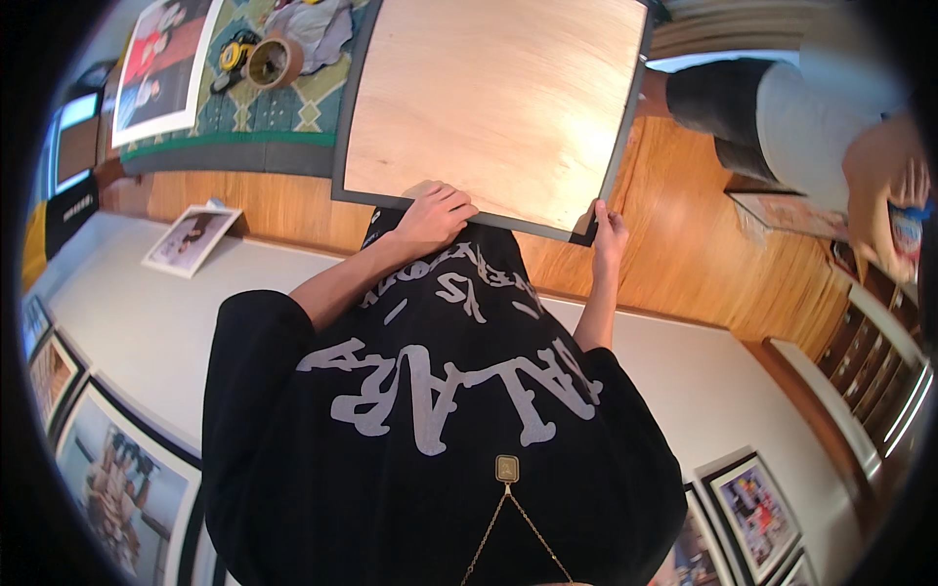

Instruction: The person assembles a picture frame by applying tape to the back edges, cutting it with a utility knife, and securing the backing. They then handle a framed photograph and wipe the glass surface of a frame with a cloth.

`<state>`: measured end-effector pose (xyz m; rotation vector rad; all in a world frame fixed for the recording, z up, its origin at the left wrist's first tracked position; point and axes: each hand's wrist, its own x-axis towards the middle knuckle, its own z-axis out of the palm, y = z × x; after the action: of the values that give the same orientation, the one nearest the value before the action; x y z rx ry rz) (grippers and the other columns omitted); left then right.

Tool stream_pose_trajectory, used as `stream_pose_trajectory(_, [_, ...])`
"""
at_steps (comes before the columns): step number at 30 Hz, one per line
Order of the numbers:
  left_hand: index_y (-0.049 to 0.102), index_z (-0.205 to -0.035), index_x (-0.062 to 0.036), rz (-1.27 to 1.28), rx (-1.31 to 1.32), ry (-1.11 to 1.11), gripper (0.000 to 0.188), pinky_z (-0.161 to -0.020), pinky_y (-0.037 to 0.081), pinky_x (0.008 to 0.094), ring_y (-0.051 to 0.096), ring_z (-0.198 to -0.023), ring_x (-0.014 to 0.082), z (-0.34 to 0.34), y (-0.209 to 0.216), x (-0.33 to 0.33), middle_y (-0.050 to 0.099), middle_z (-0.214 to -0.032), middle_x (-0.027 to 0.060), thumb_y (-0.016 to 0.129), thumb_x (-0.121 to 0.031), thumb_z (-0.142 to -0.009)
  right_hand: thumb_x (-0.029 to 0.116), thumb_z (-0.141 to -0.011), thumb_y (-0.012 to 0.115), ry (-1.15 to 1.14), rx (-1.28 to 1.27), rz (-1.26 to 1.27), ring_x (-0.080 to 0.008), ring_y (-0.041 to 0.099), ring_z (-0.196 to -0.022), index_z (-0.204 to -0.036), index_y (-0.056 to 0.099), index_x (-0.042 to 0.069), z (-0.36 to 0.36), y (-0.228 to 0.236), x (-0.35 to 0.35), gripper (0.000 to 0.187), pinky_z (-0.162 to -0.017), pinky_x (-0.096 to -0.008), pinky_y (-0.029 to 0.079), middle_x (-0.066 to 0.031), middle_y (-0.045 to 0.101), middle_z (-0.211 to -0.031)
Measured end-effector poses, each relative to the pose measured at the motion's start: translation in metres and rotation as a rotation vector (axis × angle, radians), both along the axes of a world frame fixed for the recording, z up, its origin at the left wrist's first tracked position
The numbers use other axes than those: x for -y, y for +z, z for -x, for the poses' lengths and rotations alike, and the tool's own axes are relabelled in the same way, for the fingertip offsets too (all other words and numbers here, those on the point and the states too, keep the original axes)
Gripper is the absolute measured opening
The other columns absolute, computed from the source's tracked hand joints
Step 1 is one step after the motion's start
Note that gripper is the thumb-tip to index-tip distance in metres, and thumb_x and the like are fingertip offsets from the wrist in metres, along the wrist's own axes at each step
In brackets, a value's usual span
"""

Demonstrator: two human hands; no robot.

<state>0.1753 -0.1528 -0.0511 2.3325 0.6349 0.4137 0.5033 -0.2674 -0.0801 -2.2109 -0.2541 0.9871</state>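
Observation:
A large picture frame (pixel 344 137) with a dark border lies in front of me, its pale plywood panel (pixel 493 98) facing up. My left hand (pixel 438 212) is closed over the near edge, left of its middle, with the fingers bent onto the border. At the near right corner, my right hand (pixel 611 232) grips the frame, thumb along the side and the other fingers mostly hidden beneath. The frame's far edge runs out of view at the top.
Left of the frame, a green patterned cloth (pixel 318 98) carries a tape roll (pixel 275 62), a yellow-black tape measure (pixel 234 51), grey cloth (pixel 327 34) and a photo print (pixel 166 68). At right, another person (pixel 811 127) holds a blue-topped container (pixel 907 230). Someone else (pixel 68 210) stands far left.

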Motion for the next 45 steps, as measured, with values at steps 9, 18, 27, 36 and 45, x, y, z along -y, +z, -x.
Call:
stream_pose_trajectory(9, [0.066,-0.107,-0.0064,0.071,0.216,-0.002,0.038,-0.079,0.047,0.0374,0.059,-0.085,0.0272,0.01,0.033,-0.013,0.061,-0.09,0.0087,0.077,-0.015,-0.072,0.033,-0.093,0.064,-0.058,-0.655,-0.501,-0.0205,0.065,-0.099,-0.116,0.06,-0.002,-0.014,0.062,-0.003,0.042,-0.084,-0.0336,0.053,-0.0113,0.067,-0.11])
stream_pose_trajectory(18, [0.049,-0.137,-0.0085,0.423,0.079,0.229,0.082,-0.074,0.048,0.03,0.056,-0.081,0.0189,-0.002,0.115,-0.033,0.054,-0.094,0.0094,0.085,-0.033,-0.068,0.04,-0.09,0.067,-0.067,-0.743,-0.615,-0.0178,0.067,-0.085,-0.108,0.064,0.002,0.031,0.145,-0.034,0.042,-0.076,-0.0317,0.055,-0.0086,0.069,-0.1])
stream_pose_trajectory(27, [0.067,-0.106,-0.0093,-0.442,0.337,-0.33,0.038,-0.098,0.042,0.0456,0.053,-0.116,0.0316,-0.154,0.173,-0.072,0.06,-0.119,0.0101,0.07,-0.039,-0.082,0.047,-0.09,0.065,0.055,-0.864,-0.713,-0.0109,0.066,-0.071,-0.108,0.064,0.006,0.027,0.132,-0.04,0.045,-0.063,-0.0264,0.055,-0.0026,0.069,-0.088])
stream_pose_trajectory(36, [0.066,-0.09,-0.0081,-0.577,0.374,-0.407,0.031,-0.098,0.042,0.0473,0.057,-0.109,0.0291,-0.158,0.148,-0.078,0.063,-0.104,0.008,0.071,-0.037,-0.081,0.041,-0.092,0.064,0.13,-0.973,-0.657,-0.0132,0.062,-0.067,-0.1,0.064,0.002,0.02,0.126,-0.038,0.04,-0.059,-0.0264,0.051,-0.0037,0.064,-0.079])
stream_pose_trajectory(45, [0.066,-0.081,-0.01,-0.452,0.234,0.057,0.02,-0.091,0.045,0.0431,0.056,-0.106,0.0326,-0.059,0.306,-0.086,0.056,-0.114,0.0085,0.077,-0.016,-0.066,0.007,-0.088,0.064,0.208,-0.698,-0.527,-0.0143,0.059,-0.07,-0.103,0.064,-0.004,-0.01,0.072,-0.03,0.018,-0.064,-0.0269,0.049,-0.0068,0.064,-0.083])
